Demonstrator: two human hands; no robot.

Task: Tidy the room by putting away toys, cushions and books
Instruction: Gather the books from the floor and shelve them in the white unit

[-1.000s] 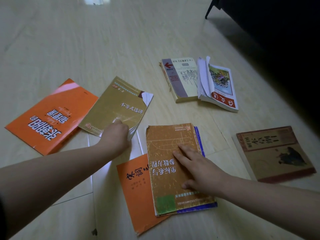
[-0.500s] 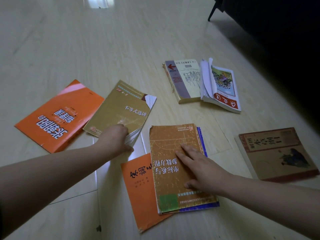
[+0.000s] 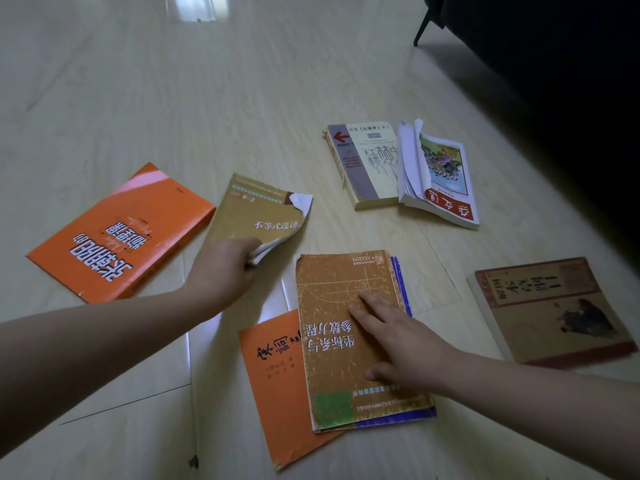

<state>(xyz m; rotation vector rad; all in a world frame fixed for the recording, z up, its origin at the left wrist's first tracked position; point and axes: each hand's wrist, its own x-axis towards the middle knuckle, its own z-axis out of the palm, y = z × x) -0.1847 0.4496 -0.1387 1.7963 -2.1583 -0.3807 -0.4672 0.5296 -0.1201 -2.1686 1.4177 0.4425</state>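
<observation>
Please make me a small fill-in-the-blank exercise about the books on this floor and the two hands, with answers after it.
1. The left hand grips the olive book, whose far corner is ____.
2. The right hand lies on the gold book; along its right side a ____ edge shows beneath.
3. The arrow on the cream book is ____.
Answers: torn; blue; red.
</observation>
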